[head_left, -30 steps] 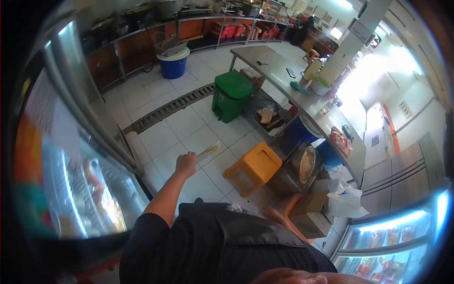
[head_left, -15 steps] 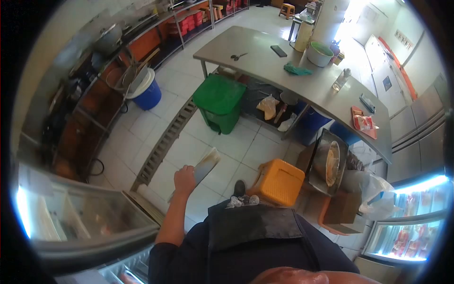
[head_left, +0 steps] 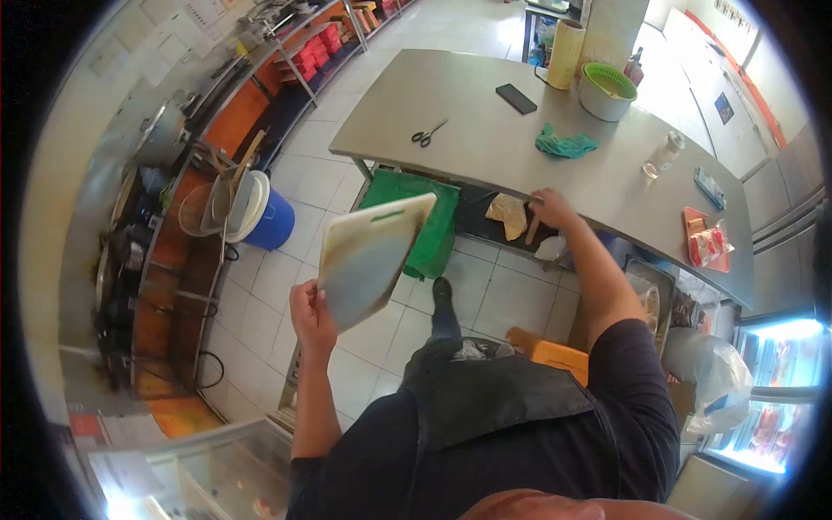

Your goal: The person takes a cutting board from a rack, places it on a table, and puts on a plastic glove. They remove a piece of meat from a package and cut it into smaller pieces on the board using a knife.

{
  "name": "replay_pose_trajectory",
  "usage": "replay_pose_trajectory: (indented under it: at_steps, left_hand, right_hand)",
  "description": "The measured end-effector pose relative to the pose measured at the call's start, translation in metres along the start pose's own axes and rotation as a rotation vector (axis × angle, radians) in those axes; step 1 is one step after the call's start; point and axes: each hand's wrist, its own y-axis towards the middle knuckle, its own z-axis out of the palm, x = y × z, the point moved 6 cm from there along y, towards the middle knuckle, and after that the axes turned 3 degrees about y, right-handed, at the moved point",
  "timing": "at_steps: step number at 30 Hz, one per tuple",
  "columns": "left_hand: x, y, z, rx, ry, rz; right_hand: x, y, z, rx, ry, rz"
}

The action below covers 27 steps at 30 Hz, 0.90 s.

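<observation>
Cutting board (head_left: pixel 368 269), tilted, is gripped by one edge in the left hand (head_left: pixel 314 316), short of the surface (head_left: pixel 468 104). The right hand (head_left: pixel 555 211), loosely curled and free, is by the surface's near edge; whether it touches, I cannot tell. On the surface lie scissors (head_left: pixel 424 137) and a green cloth (head_left: pixel 565 143), with a phone (head_left: pixel 516 98) and a white bowl (head_left: pixel 604 107) toward its far side.

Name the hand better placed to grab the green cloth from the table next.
Probably the right hand: it looks empty and appears near the edge of the table, close to the green cloth. The left hand holds the white board, farther from the cloth.
</observation>
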Motion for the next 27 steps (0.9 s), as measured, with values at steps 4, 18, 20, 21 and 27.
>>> replay_pose_trajectory:
  at_steps: [4,18,20,21,27]
  left_hand:
    - [0.032,0.084,0.033,0.093,0.114,0.005]
    - [0.139,0.314,0.167,0.239,0.042,-0.148]
    - [0.142,0.325,0.172,0.25,0.002,-0.154]
    - [0.147,0.328,0.177,0.239,-0.056,-0.192]
    - [0.123,0.355,0.199,0.246,-0.204,-0.275]
  right_hand:
    - [-0.051,0.108,-0.024,-0.27,-0.108,0.02]
    - [0.003,0.364,0.022,-0.162,0.164,0.075]
    - [-0.02,0.41,-0.001,-0.277,0.184,0.251]
    - [-0.038,0.43,-0.001,-0.351,0.122,0.246]
    - [0.02,0.308,0.062,0.002,0.082,0.04]
